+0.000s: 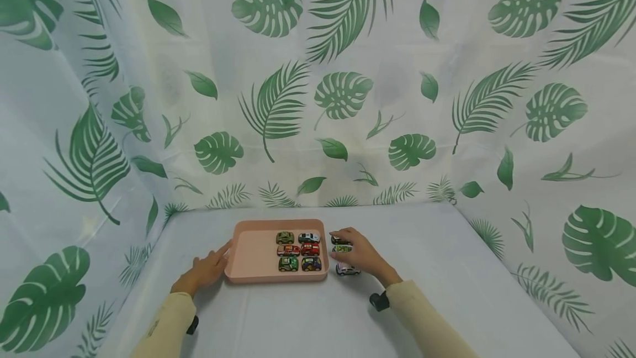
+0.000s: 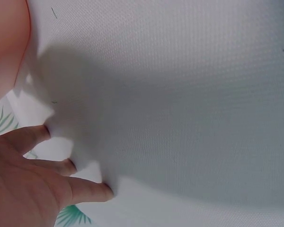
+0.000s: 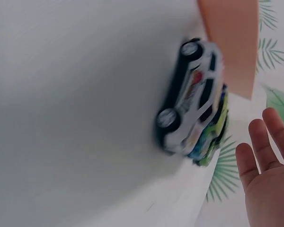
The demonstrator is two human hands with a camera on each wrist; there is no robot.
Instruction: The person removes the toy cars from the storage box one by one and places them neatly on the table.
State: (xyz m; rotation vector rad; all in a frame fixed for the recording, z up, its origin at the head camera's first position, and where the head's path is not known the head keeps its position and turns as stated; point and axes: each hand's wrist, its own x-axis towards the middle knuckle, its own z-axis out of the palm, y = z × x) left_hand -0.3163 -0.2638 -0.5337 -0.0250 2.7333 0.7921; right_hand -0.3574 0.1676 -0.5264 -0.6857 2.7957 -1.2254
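Note:
A pink tray (image 1: 253, 250) lies on the table, its left rim touched by the fingers of my left hand (image 1: 206, 270). That hand's fingers are spread and fairly straight in the left wrist view. Several toy cars stand in the tray's right half, among them a red car (image 1: 310, 249) and a green car (image 1: 288, 263). My right hand (image 1: 365, 253) hovers over a short column of cars just right of the tray, fingers extended and holding nothing. Nearest me there is a white toy car (image 3: 194, 97); behind it stand a lime-green car (image 1: 342, 248) and a dark car (image 1: 340, 240), partly covered by the hand.
The table (image 1: 298, 319) has a white cloth over it. Leaf-print curtains (image 1: 278, 181) close it in at the back and both sides. Black wrist straps (image 1: 380, 301) sit at the ends of the sleeves.

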